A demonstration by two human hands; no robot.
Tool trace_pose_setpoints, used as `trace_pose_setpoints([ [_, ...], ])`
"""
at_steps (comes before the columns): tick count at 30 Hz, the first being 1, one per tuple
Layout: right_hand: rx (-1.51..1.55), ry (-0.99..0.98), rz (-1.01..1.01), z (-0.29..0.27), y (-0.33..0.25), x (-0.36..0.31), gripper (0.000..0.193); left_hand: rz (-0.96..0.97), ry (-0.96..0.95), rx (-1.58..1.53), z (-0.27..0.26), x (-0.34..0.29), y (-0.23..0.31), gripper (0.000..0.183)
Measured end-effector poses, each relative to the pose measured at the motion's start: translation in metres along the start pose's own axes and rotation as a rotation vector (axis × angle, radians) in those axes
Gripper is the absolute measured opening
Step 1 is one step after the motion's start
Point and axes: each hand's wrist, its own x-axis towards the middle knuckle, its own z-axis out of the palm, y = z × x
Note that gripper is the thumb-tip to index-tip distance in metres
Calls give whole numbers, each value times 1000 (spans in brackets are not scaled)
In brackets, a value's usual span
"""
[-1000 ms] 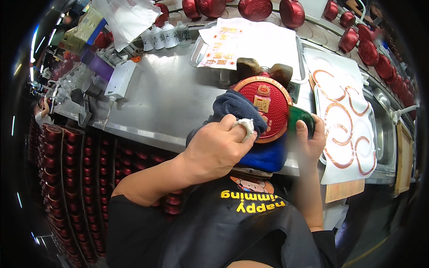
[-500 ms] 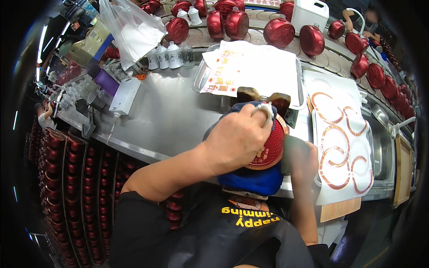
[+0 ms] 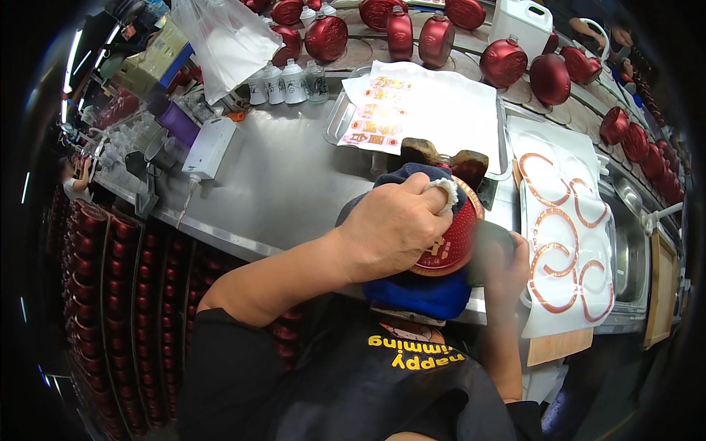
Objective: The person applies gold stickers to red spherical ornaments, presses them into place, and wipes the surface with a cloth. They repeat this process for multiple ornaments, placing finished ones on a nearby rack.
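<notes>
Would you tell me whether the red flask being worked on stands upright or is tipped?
Tipped: the red flask shows its round face upward under the left hand.

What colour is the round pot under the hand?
The round pot is shiny dark red with a gold rim and gold markings; the head view shows it, under the left hand.

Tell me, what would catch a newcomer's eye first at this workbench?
Probably the round red flask at the centre, lying on a blue cloth while the left hand presses a white pad against its face; the right hand steadies it from the side. Next, the row of shiny red flasks along the far edge of the steel table, and the white sheet of red ring-shaped decals on the right.
</notes>
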Motion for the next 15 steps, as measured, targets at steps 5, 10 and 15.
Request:
trace_pose_setpoints([
  [5,-4,3,-34,0,0,1,32,-67,-34,37,-10,-6,0,13],
  [10,25,-4,-4,1,3,0,32,45,-34,-44,3,14,6,10],
  [15,21,-6,-17,-1,3,0,32,-101,-112,-25,-13,1,0,13],
])
